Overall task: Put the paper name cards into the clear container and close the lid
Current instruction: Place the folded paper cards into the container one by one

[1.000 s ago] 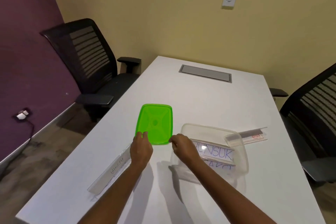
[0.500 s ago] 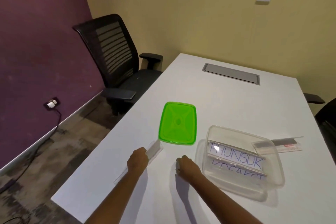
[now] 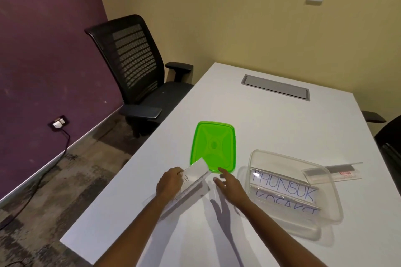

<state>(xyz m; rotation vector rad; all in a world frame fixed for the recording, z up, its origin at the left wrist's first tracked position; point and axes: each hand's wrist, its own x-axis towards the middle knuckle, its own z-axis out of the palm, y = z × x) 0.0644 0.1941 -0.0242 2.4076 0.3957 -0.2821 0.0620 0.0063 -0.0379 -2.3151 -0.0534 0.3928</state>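
Note:
My left hand (image 3: 170, 183) grips a name card in a clear holder (image 3: 194, 176) and tilts its far end up off the table. My right hand (image 3: 231, 185) hovers just right of it, fingers spread, holding nothing. A clear container (image 3: 334, 208) lies to the right with two name cards inside, the upper reading PHUNSUK (image 3: 284, 186), the lower (image 3: 288, 207) partly hidden. The green lid (image 3: 213, 146) rests flat on the table beyond my hands. Another clear holder (image 3: 340, 172) lies behind the container.
The white table (image 3: 271, 119) has a grey cable hatch (image 3: 275, 87) at its far end. A black office chair (image 3: 138, 71) stands at the table's left side, another chair (image 3: 388, 143) at the right edge. A wall socket with cable (image 3: 59, 124) sits low on the purple wall.
My left hand has lifted the name card holder's far end off the table. My right hand opened its fingers and moved toward it. The camera turned left.

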